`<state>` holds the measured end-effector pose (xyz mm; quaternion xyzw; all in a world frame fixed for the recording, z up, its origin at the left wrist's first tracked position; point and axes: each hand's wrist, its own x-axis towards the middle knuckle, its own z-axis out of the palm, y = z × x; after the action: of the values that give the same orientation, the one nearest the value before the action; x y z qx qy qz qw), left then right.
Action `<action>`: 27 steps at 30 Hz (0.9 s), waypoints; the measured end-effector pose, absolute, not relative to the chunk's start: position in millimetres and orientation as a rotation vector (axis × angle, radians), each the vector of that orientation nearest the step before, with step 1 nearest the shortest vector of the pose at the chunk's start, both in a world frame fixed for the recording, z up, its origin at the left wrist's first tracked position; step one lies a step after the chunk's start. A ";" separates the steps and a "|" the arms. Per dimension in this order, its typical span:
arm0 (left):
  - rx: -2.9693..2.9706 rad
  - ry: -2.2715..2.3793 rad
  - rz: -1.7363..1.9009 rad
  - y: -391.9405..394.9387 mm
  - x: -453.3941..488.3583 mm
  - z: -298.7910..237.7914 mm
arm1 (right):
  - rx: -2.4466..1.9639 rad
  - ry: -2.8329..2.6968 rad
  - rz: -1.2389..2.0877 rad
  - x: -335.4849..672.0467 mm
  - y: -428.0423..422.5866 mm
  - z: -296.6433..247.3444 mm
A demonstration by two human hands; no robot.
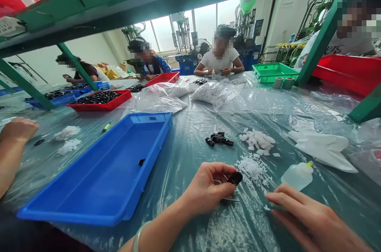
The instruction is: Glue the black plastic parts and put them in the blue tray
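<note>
Left grip (210, 188): clenched, pinching a small black rubber piece (235, 178) between thumb and fingertips, over the plastic-sheeted counter (184, 152). Thin metal pin (229, 200): just below that hand; cannot tell if held. Metal bangle (138, 236): on that wrist.

Right grip (309, 216): fingers curled, a slim green item (276, 206) at the fingertips; cannot tell if grasped. Squeeze bottle (297, 176), yellow nozzle: just beside this hand.

Also on the counter: loose white plastic bits (253, 170) between both hands; black pieces (218, 139) in a small heap beyond them; white glove (323, 149) to the right; empty-looking blue tray (71, 217) to the left, one black piece inside.

Farther off: co-worker's hand (18, 131) at the left edge; red tray (101, 106) of black pieces.
</note>
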<state>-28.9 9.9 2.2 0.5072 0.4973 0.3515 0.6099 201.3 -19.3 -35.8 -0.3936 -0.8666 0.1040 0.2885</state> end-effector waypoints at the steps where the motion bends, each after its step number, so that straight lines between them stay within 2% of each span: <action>1: 1.174 1.143 0.800 9.1 -28.4 1.6 | -1.060 -2.373 0.290 196.4 -14.9 -37.0; 7: 1.152 1.149 0.737 3.5 -23.6 -1.1 | -1.173 -2.435 0.354 177.3 -6.3 -53.2; 9: 1.140 1.124 0.737 1.7 -21.5 -0.7 | -1.187 -2.311 0.559 176.8 -7.4 -48.1; 13: 1.074 1.036 0.744 -1.0 -18.2 -0.4 | -1.191 -1.843 1.228 177.0 -6.9 -27.9; 17: 1.099 0.937 0.708 -3.1 -17.8 -2.0 | -0.991 -1.469 1.701 173.0 -4.2 -25.2; 21: 1.157 0.885 0.697 -4.6 -18.2 -1.8 | -0.844 -1.218 1.935 168.0 -5.7 -36.1; 27: 1.235 0.833 0.686 -5.1 -18.2 -4.5 | -0.731 -1.000 2.105 164.7 -9.8 -45.2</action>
<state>-18.2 -5.1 -4.5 0.5507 0.3715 0.3056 0.6822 164.7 -9.8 -45.2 -0.2812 -0.3847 0.8097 0.3425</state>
